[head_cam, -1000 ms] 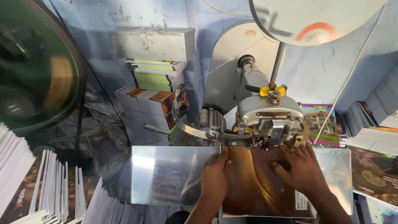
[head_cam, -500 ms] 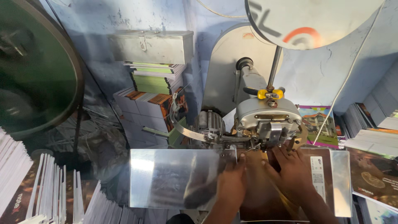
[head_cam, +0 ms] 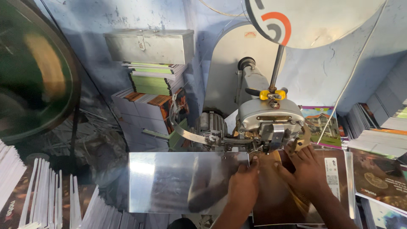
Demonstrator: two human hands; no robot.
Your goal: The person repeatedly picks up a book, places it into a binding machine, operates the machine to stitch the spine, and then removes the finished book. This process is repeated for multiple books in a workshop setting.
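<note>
Pressing flat, both the left hand [head_cam: 243,186] and right hand [head_cam: 306,173] spread their fingers on a thin brown booklet [head_cam: 271,191] lying on the shiny surface [head_cam: 178,182]; limp, light, probably slippery. Just beyond the fingertips sits the stitching machine head [head_cam: 269,118].

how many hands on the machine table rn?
2. The left hand lies flat on the brown booklet at the metal table's middle; the right hand presses the same booklet just under the stitching head. No others show.
</note>
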